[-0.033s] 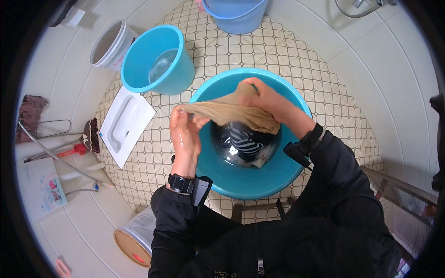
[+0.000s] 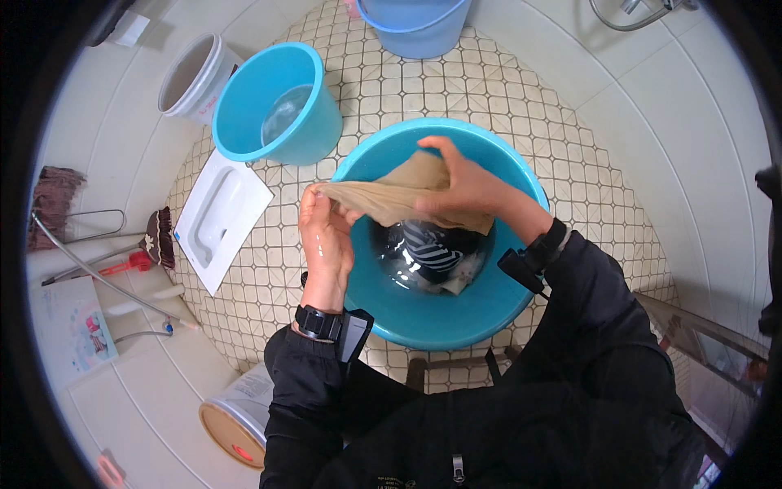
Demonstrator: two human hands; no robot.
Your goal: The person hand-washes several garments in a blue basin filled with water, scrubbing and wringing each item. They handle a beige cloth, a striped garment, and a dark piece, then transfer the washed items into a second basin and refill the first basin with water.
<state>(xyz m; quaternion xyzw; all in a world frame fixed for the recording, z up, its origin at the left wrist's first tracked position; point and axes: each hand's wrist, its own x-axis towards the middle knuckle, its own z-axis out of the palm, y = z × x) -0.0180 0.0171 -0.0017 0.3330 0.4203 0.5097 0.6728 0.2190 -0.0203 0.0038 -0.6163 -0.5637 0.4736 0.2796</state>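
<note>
Both my hands hold a wet tan cloth [image 2: 389,198] stretched over a large blue basin [image 2: 423,322]. My left hand [image 2: 324,238] grips the cloth's left end above the basin's left rim. On the bunched right part of the cloth my right hand [image 2: 466,186] is closed. Below the cloth, a dark garment with white stripes [image 2: 436,248] lies in the basin's water. I wear a black watch on the left wrist and dark sleeves.
A blue bucket holding water [image 2: 277,110] and a white bucket [image 2: 194,77] stand at the upper left, another blue bucket [image 2: 417,24] at the top. A white squat pan [image 2: 221,213], a red-handled brush [image 2: 134,261] and a round tin [image 2: 235,417] lie left.
</note>
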